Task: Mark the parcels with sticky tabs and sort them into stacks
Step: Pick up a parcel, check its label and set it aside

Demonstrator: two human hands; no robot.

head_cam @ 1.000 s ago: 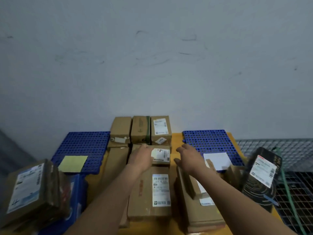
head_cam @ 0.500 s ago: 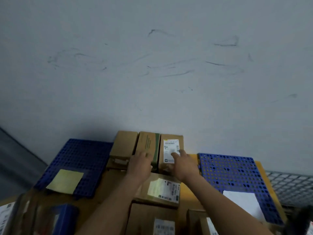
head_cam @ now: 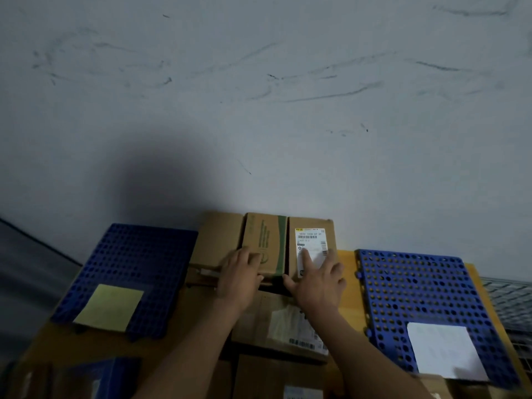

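Resting flat-fingered and gripping nothing, we've got our left hand (head_cam: 240, 279) on the green-banded box (head_cam: 266, 240), right hand (head_cam: 316, 280) on the labelled box (head_cam: 312, 226) beside it, wall (head_cam: 259, 110) just behind it, blue mat (head_cam: 411, 283) further right.

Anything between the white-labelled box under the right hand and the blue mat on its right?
Nothing visible. The right hand rests on the brown cardboard box with the white label; only a bare strip of orange tabletop separates it from the blue perforated mat. A white paper sheet covers the mat's near part.
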